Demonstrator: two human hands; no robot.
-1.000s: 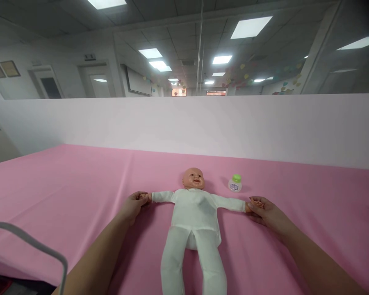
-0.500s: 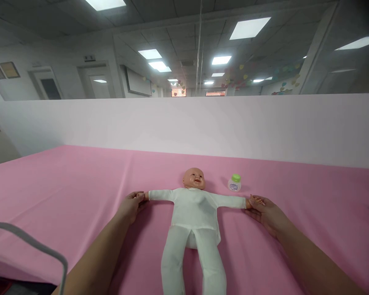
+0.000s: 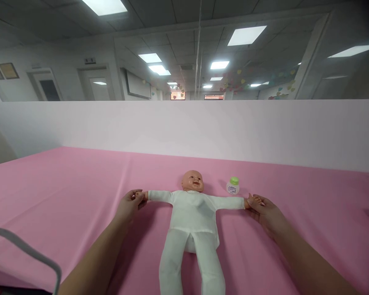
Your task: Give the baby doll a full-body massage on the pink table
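A baby doll (image 3: 194, 213) with a white cloth body lies on its back, its head toward the wall and both arms stretched out sideways. My left hand (image 3: 129, 205) is closed around the doll's hand at the left, thumb on top. At the right, my right hand (image 3: 266, 211) grips the doll's other hand, whose small fingers show above my thumb. The doll's feet are cut off by the bottom edge. Beyond its arm at the right stands a small clear bottle (image 3: 233, 188) with a green cap, apart from my hand.
A pink sheet (image 3: 89, 184) covers the surface under the doll. Behind it rises a low white wall (image 3: 184, 127) topped by glass. A grey cable or tube (image 3: 27, 248) curves through the lower left.
The view has tilted up slightly. Both hands keep their hold on the doll's hands, and the doll's pose looks unchanged.
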